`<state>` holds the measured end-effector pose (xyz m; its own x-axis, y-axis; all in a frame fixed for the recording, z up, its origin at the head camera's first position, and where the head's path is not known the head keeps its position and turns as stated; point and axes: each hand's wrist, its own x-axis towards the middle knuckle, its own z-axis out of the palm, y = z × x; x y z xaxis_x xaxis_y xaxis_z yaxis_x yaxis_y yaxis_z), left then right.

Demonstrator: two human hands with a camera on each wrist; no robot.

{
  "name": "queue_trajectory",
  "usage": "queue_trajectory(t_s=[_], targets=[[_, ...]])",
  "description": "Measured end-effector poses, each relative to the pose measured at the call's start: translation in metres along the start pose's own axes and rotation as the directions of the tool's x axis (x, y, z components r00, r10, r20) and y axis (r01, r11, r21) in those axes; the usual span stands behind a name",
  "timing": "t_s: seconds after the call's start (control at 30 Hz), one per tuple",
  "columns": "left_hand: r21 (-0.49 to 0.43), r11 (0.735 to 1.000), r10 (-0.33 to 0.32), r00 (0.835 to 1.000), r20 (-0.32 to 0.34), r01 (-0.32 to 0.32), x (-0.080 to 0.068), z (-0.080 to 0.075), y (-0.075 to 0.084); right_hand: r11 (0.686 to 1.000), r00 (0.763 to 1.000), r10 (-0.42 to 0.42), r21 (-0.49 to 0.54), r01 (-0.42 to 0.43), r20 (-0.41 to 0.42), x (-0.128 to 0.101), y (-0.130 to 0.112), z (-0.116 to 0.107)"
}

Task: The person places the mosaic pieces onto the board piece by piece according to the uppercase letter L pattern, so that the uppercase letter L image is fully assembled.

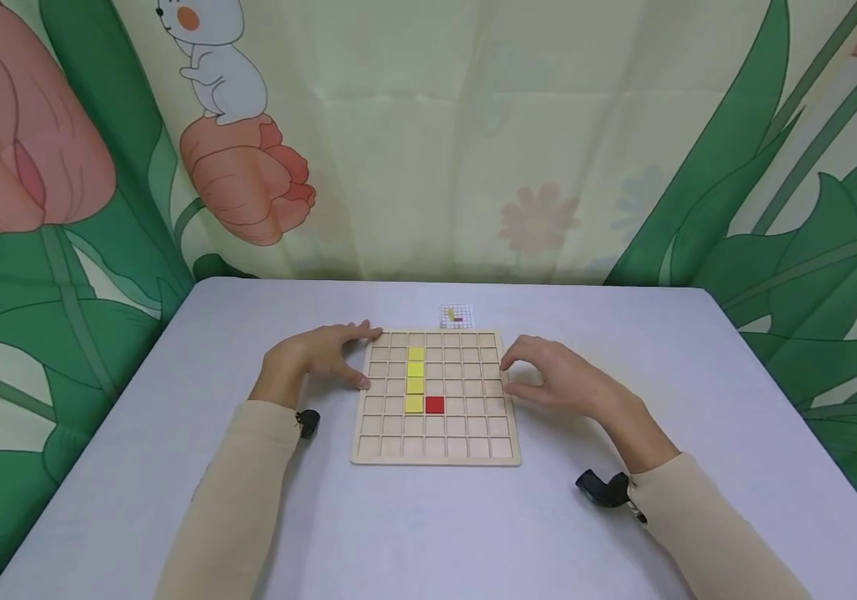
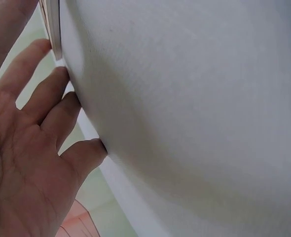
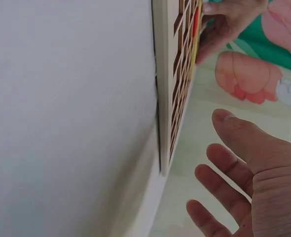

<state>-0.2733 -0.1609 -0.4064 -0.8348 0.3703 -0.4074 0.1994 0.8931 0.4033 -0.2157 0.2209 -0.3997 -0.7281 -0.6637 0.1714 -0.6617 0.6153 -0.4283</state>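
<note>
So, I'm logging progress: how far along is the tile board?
Done: four yellow tiles in a column and one red tile sit in the wooden grid board. In hand: neither the left hand nor the right hand holds a tile. Left: most cells are bare.

The small card (image 1: 456,316) beyond the wooden grid board (image 1: 436,454) is too small to read.

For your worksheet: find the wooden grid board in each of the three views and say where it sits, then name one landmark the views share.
Head: the wooden grid board lies mid-table between both hands.
Left wrist: only an edge sliver of it shows at the top left, by the left hand's fingertips.
Right wrist: it runs edge-on down the top centre.
Shared landmark: the pale table.
</note>
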Motion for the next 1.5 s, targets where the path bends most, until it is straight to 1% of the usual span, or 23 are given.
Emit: queue_trajectory(t_s=[0.1, 0.2, 0.43, 0.63, 0.8, 0.97, 1.07, 1.2, 1.37, 1.5], targets=[[0.001, 1.0, 0.007, 1.0, 0.002, -0.007, 0.0, 0.0, 0.0, 1.0, 1.0, 0.006, -0.015, -0.007, -0.012, -0.006, 0.005, -0.002], [0.0, 1.0, 0.0, 1.0, 0.006, 0.0, 0.0, -0.001, 0.0, 1.0, 1.0, 0.009, -0.019, -0.009, -0.027, -0.012, 0.009, -0.004], [-0.02, 1.0, 0.013, 1.0, 0.003, -0.013, 0.0, -0.001, 0.0, 0.999, 0.999, 0.021, -0.032, -0.023, -0.048, -0.022, 0.018, -0.007], [-0.009, 1.0, 0.0, 1.0, 0.008, 0.0, 0.001, -0.001, 0.0, 0.999, 0.996, 0.012, -0.05, -0.017, -0.088, -0.034, 0.025, -0.011], [-0.007, 1.0, 0.016, 1.0, 0.004, -0.016, 0.002, -0.002, 0.001, 0.997, 0.993, 0.03, -0.063, -0.038, -0.116, -0.045, 0.032, -0.014], [-0.013, 1.0, -0.003, 1.0, 0.014, 0.003, 0.001, -0.001, 0.001, 0.998, 0.99, 0.03, -0.05, -0.037, -0.138, -0.054, 0.038, -0.016], [-0.022, 1.0, -0.017, 1.0, 0.015, 0.017, 0.0, 0.0, 0.001, 0.998, 0.988, 0.051, -0.031, -0.056, -0.146, -0.059, 0.04, -0.018], [-0.017, 1.0, -0.021, 1.0, 0.009, 0.021, -0.001, 0.0, -0.001, 0.994, 0.985, 0.103, -0.028, -0.108, -0.138, -0.064, 0.046, -0.02], [-0.001, 1.0, -0.01, 1.0, 0.014, 0.01, -0.003, -0.001, -0.001, 0.987, 0.982, 0.15, -0.042, -0.156, -0.117, -0.071, 0.052, -0.019], [0.018, 1.0, -0.006, 1.0, 0.014, 0.006, -0.002, -0.001, 0.002, 0.984, 0.976, 0.171, -0.031, -0.177, -0.138, -0.079, 0.057, -0.021]])
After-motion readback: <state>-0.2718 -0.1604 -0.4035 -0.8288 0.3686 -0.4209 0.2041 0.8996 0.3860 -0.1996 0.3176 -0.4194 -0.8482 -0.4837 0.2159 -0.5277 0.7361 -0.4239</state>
